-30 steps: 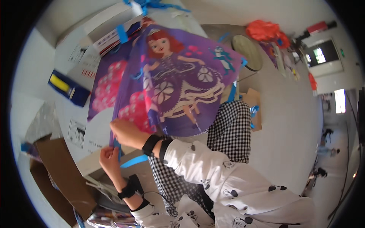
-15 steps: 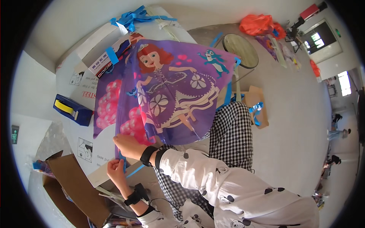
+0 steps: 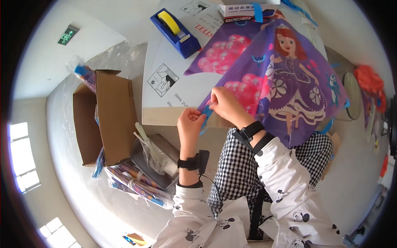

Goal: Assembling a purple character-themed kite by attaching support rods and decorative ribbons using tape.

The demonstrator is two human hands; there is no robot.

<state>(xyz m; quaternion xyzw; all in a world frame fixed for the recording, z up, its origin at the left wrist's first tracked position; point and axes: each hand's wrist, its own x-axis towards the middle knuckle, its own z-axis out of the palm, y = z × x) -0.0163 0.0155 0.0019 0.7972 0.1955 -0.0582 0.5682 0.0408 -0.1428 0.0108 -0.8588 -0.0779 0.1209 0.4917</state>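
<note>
A purple kite (image 3: 304, 70), printed with a red-haired princess and pink balloons, lies across the white carton-like work surface (image 3: 184, 89) and over my lap. Its narrow corner points toward me at the near edge. There my right hand (image 3: 228, 105) pinches the purple edge. Just to the left, my left hand (image 3: 189, 124) has its fingers closed on a blue strip (image 3: 205, 118) at that corner, whose loose end hangs below. The fingertips partly hide where strip and kite meet. Both wrists wear black bands.
A blue tape dispenser (image 3: 182, 43) with yellow core stands on the surface, near a white-and-purple box (image 3: 246, 13). An open cardboard box (image 3: 115, 124) is at left, beside a dark stool (image 3: 159, 177) with pale strips and bagged kites (image 3: 138, 182). A round stool (image 3: 351, 93) stands at right.
My view has swung left, so the kite and surface appear further right. Both hands remain at the kite's corner, the right still pinching the edge and the left the blue strip.
</note>
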